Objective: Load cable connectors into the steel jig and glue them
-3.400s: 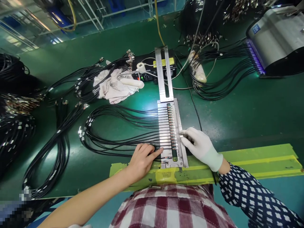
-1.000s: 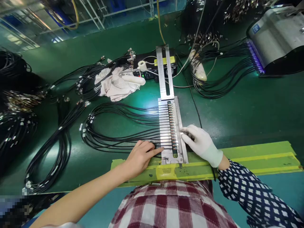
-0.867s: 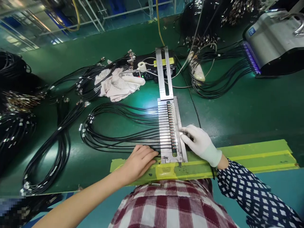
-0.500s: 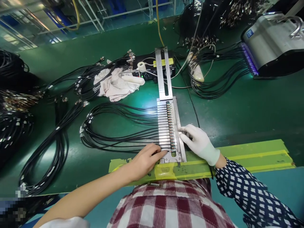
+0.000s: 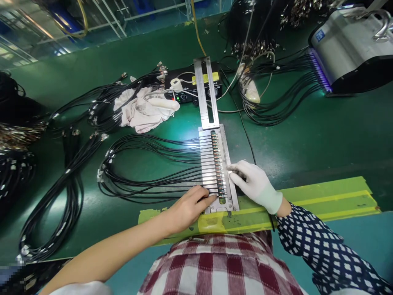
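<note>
Head view: we see the metal fixture (image 5: 208, 178) on the green table (image 5: 291, 151), black cables (image 5: 125, 179) entering from its left; our left hand (image 5: 188, 209) touches its lower left, our gloved right hand (image 5: 257, 185) its right edge, fingers' grip we cannot tell; beyond sits a black box (image 5: 189, 98)

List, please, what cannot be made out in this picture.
All in the head view:
Right hand: whether it grips anything; its own gloved fingers hide this.
Left hand: its palm side, hidden by its back.
Black box: part of its front, behind the slotted plate.
Connectors: fine details, too small.
Silver machine: its right end, cut off by the picture's edge.
</note>
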Demonstrator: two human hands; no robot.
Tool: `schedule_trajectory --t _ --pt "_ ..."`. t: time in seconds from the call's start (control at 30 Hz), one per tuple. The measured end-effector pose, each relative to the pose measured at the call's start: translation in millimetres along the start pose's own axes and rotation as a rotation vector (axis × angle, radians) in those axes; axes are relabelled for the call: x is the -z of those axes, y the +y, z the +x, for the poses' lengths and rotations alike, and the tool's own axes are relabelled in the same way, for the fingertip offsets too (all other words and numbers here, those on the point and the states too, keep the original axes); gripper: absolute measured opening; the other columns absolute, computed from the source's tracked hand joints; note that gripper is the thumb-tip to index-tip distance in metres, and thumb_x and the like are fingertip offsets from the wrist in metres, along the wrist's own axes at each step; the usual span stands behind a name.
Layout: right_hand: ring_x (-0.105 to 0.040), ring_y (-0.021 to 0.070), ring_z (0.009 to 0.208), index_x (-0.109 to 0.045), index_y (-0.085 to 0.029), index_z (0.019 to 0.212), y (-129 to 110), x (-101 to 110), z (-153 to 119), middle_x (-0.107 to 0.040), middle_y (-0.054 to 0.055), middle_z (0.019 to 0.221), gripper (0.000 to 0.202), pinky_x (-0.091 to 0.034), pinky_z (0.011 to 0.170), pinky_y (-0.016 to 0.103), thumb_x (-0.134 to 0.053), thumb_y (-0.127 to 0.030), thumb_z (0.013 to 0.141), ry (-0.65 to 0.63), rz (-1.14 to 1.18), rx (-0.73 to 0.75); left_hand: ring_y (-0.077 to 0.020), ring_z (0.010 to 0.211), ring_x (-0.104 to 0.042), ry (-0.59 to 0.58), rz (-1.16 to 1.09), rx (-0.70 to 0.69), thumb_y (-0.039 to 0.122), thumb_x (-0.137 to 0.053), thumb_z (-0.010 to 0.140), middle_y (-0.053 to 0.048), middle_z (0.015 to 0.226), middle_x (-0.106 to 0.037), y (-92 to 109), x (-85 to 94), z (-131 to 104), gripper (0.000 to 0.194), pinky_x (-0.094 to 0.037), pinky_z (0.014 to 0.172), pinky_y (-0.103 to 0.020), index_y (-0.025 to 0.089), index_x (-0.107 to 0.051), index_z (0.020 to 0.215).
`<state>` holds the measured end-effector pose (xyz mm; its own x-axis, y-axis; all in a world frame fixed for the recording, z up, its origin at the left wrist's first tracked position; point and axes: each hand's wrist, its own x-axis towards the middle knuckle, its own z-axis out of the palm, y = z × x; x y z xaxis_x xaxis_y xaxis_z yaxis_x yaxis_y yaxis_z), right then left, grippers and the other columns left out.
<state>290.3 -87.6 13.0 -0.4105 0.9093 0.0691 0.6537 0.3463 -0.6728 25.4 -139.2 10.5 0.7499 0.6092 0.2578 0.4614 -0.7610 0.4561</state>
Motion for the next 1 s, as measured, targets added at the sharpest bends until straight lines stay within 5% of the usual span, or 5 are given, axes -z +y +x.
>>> schedule_trajectory --t 0.37,0.7,1.0 --pt "-0.062 0.0205 0.086 -0.062 -0.023 0.108 2 0 0 -0.066 0.004 0.094 0.021 -0.047 0.073 0.032 -0.046 -0.033 0.099 0.004 0.026 0.006 -0.0204 0.092 -0.057 -0.013 -0.004 -0.045 0.009 -0.038 0.098 -0.014 0.1 -0.062 4 10.0 7 0.033 -0.055 0.082 -0.035 0.01 -0.054 0.127" --pt "-0.061 0.0201 0.083 -0.062 -0.023 0.108 1 1 1 -0.065 0.004 0.089 0.022 -0.046 0.072 0.032 -0.045 -0.034 0.099 -0.005 0.013 -0.002 -0.0184 0.094 -0.054 0.044 -0.172 0.04 0.003 -0.041 0.095 -0.012 0.104 -0.06 0 -1.9 3 0.034 -0.052 0.082 -0.031 0.014 -0.054 0.124" --pt "-0.061 0.0197 0.08 -0.063 -0.023 0.105 1 2 2 -0.064 0.004 0.086 0.022 -0.046 0.069 0.032 -0.045 -0.035 0.1 -0.009 0.017 -0.017 -0.02 0.087 -0.049 -0.056 0.08 0.065 0.006 -0.037 0.095 -0.013 0.102 -0.056 6 -5.1 -20 0.043 -0.046 0.079 -0.033 0.011 -0.049 0.136"
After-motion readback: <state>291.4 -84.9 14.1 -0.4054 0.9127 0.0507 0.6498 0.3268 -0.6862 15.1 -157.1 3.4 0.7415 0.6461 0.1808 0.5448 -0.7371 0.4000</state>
